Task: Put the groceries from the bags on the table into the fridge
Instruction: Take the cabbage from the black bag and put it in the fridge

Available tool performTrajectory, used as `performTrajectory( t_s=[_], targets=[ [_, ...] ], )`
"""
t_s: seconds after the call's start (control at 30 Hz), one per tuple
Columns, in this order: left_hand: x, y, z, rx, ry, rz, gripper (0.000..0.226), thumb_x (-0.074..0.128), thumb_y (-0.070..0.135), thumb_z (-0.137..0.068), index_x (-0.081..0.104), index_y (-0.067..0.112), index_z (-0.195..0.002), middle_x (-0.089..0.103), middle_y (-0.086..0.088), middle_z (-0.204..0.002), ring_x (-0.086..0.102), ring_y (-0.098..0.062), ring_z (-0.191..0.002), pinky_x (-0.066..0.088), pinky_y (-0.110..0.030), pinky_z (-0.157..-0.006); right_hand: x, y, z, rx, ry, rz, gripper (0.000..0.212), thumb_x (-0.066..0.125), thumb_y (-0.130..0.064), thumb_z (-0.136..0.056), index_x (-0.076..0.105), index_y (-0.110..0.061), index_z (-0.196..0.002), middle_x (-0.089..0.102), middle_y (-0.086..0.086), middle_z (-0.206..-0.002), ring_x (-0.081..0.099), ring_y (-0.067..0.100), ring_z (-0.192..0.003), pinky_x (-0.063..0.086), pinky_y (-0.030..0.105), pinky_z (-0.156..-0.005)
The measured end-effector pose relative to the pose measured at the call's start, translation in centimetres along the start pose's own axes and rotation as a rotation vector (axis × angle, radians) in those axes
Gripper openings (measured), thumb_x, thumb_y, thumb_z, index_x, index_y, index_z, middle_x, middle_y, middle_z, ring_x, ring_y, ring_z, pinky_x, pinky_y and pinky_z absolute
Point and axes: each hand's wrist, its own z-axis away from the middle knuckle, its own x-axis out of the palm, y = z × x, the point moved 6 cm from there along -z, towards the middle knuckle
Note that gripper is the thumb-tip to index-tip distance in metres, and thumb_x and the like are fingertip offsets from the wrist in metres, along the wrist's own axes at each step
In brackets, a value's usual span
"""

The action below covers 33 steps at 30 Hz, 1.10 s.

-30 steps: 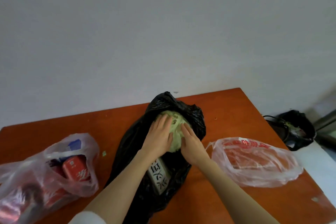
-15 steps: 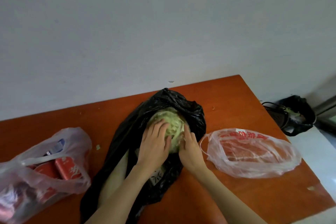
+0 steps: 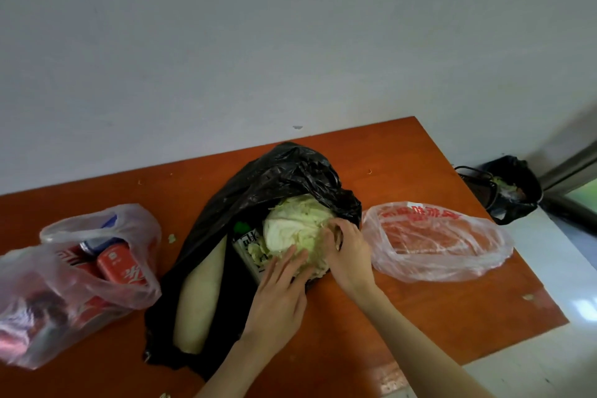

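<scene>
A pale green cabbage (image 3: 295, 229) sits half out of the mouth of a black plastic bag (image 3: 274, 178) in the middle of the orange table (image 3: 403, 310). My left hand (image 3: 277, 294) lies with straight fingers against the cabbage's near side. My right hand (image 3: 347, 252) curls its fingers round the cabbage's right side. Inside the same bag lie a long white radish (image 3: 200, 294) and a carton (image 3: 247, 247) with a green cap, partly under the cabbage.
A clear bag (image 3: 135, 229) with red cans (image 3: 121, 266) lies at the table's left. A flat clear bag with red print (image 3: 436, 242) lies at the right. A black-lined bin (image 3: 513, 187) stands on the floor beyond the right edge. A wall runs behind the table.
The cabbage has come further out of the black bag. My left hand slid from its top to its near side, uncovering the radish and carton. My right hand stays on its right side.
</scene>
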Motion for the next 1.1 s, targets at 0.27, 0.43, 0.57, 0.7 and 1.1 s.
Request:
performTrajectory(
  t_s=[0.27,0.43,0.57,0.7,1.1],
  targets=[
    [-1.8,0.2,-1.2,0.021,0.009,0.115,0.04,0.032,0.023,-0.093,0.051,0.018,-0.128,0.053,0.005,-0.133,0.034,-0.01,-0.135,0.029,-0.04,-0.111,0.9,-0.7,-3.7,-0.091,-0.133,0.123,0.055,0.044,-0.031,-0.097,0.027,-0.01,-0.145,0.036,0.006,-0.147,0.032,0.024,-0.135,0.031,0.034,-0.107],
    [-2.9,-0.6,-1.3,-0.1,0.088,0.31,0.045,0.024,0.027,-0.094,0.051,0.018,-0.129,0.05,0.006,-0.13,0.036,-0.002,-0.125,0.037,-0.032,-0.108,1.0,-0.7,-3.7,-0.148,-0.192,0.129,0.055,0.047,-0.033,-0.096,0.032,-0.01,-0.144,0.044,0.005,-0.142,0.039,0.022,-0.132,0.036,0.031,-0.102],
    [-4.5,-1.6,-2.5,-0.203,0.166,0.369,0.036,0.035,0.018,-0.098,0.047,0.016,-0.132,0.042,0.005,-0.136,0.036,-0.005,-0.127,0.039,-0.028,-0.104,0.4,-0.4,-1.0,-0.252,-0.085,0.127,0.05,0.053,-0.032,-0.094,0.043,-0.007,-0.136,0.053,0.006,-0.131,0.048,0.022,-0.121,0.04,0.027,-0.093],
    [-4.3,-1.6,-3.8,-0.257,0.051,0.363,0.044,0.035,0.026,-0.099,0.032,0.017,-0.142,0.032,0.003,-0.144,0.03,-0.009,-0.134,0.03,-0.026,-0.11,-0.3,0.7,1.2,-0.288,-0.02,0.057,0.046,0.064,-0.028,-0.087,0.052,-0.008,-0.127,0.054,0.001,-0.122,0.052,0.016,-0.112,0.045,0.023,-0.09],
    [-2.1,3.0,-1.8,-0.106,0.038,-0.033,0.049,0.032,0.036,-0.093,0.041,0.016,-0.136,0.046,-0.006,-0.135,0.043,-0.022,-0.124,0.039,-0.045,-0.101,-4.7,2.0,-0.5,-0.089,-0.028,0.089,0.031,0.048,-0.033,-0.096,0.062,-0.016,-0.118,0.066,-0.002,-0.095,0.063,0.016,-0.085,0.052,0.031,-0.07]
  ],
)
